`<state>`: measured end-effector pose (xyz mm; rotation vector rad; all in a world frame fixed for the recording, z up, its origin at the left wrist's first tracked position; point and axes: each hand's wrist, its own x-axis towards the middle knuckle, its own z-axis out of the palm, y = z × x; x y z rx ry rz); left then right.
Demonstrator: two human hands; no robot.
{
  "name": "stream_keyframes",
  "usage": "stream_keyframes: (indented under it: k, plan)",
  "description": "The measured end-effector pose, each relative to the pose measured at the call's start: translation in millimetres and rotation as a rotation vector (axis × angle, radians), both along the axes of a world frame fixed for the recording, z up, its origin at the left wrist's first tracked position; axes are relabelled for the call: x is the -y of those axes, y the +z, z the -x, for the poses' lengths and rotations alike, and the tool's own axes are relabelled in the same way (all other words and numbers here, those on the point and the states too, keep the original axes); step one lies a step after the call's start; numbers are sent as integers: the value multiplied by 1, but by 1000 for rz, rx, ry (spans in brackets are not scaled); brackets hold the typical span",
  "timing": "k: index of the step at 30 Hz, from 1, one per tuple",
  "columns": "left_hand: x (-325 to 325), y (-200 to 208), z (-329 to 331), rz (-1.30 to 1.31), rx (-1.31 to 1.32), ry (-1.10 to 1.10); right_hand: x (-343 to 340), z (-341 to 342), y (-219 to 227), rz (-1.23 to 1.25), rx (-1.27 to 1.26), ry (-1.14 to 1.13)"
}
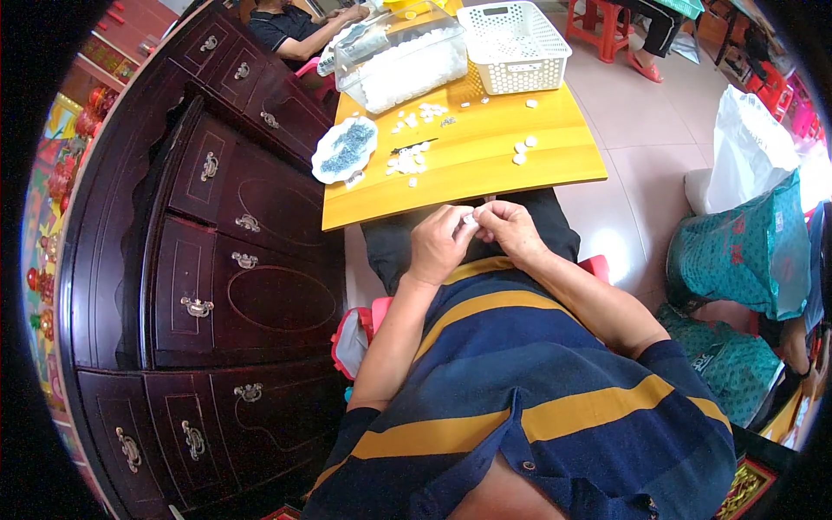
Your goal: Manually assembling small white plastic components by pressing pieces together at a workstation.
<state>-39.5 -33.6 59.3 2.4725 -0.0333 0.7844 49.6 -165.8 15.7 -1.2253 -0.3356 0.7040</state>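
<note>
From the centre of the view, one clear bin (351,76) is seen at twelve o'clock, one white basket (524,78) at one and one scalloped dish (325,172) at eleven. Toward twelve, perhaps twenty-odd small white pieces (407,163) are spread, too crowded for certainty. Two teal bags (741,256) are counted around three to four, and ten drawer handles (197,308) between eight and eleven.

Dark cabinet (208,273) (ornate handles (197,307)), tiled floor (663,121).

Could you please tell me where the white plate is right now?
In the head view, the white plate sits at the left edge of the table, left of the loose white pieces.
</note>
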Motion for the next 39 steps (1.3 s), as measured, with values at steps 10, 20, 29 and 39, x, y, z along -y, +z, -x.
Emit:
stream_keyframes:
  k: [10,20,29,39]
  plan:
    - [-1,0,0,14,30,-6,1,2,-1,-62,15,3]
    - [0,-1,-1,14,97,-22,3,0,-4,-74,43,8]
    - [-3,-1,0,37,86,-37,1,5,-1,-62,56,-21]
    - [-5,-9,-4,112,69,-53,6,3,0,-63,-14,19]
